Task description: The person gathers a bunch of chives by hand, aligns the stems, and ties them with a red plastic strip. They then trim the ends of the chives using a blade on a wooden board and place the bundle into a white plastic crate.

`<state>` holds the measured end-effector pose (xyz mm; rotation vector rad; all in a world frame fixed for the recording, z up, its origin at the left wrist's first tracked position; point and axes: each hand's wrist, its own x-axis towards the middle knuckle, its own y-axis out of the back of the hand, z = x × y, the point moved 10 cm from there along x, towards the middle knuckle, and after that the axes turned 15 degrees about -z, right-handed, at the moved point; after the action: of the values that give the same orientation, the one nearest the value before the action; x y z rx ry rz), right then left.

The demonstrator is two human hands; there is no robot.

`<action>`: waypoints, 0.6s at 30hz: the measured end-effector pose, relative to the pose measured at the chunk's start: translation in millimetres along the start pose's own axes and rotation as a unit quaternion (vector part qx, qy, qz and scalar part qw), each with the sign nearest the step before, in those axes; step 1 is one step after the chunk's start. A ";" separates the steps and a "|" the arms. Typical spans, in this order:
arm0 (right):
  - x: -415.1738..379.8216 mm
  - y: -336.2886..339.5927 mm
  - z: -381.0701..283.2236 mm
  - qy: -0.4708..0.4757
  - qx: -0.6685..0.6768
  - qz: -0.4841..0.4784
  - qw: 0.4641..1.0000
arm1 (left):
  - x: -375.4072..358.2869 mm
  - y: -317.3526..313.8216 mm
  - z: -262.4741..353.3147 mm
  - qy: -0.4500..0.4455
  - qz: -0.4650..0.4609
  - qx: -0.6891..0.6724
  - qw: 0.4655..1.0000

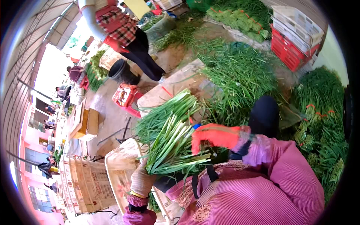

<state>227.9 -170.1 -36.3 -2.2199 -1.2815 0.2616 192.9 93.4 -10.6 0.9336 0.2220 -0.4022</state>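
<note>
My left hand (140, 181), in a pale glove, is closed around a bunch of long green stalks (170, 140) with whitish ends, fanned out in front of me. Over the pale ends, my right hand (216, 137) in a red-orange glove has its fingers bent downward, with nothing visible in them. Behind the held stalks, another green bundle (180, 101) lies on a pale board (150, 98). A large loose heap of greens (240, 75) spreads beyond my knee.
An empty white crate (122, 165) stands beside my left hand, near a stacked crate (86, 183). A red stool (127, 98), black bucket (122, 71) and standing person (116, 26) are ahead. Tied bundles (320, 112) and red crates (290, 47) lie at the right.
</note>
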 end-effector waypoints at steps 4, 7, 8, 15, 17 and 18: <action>-57.5 50.2 -56.7 0.169 0.032 0.098 0.980 | -6.2 8.0 -2.6 -0.002 -0.007 -0.039 0.999; -80.4 73.8 -62.5 0.040 -0.094 0.199 0.975 | -7.3 7.7 -7.4 0.009 -0.015 -0.052 0.998; -75.7 71.0 -58.7 0.042 -0.093 0.199 0.975 | -11.3 11.7 6.9 -0.010 0.017 -0.053 0.998; -27.7 36.9 -49.0 0.003 -0.340 0.171 0.925 | -2.8 -7.9 6.8 -0.005 -0.057 -0.069 0.996; -14.4 40.6 -24.8 -0.021 -0.284 0.121 0.951 | -3.2 -13.4 1.6 0.001 -0.074 -0.124 0.990; -7.1 32.3 -17.1 -0.010 -0.254 0.075 0.964 | -3.6 -15.4 3.7 -0.007 -0.082 -0.124 0.989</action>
<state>255.3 -194.9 -40.9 -2.7579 -1.2993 0.0064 183.2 83.1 -18.5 0.6696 0.3298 -0.5194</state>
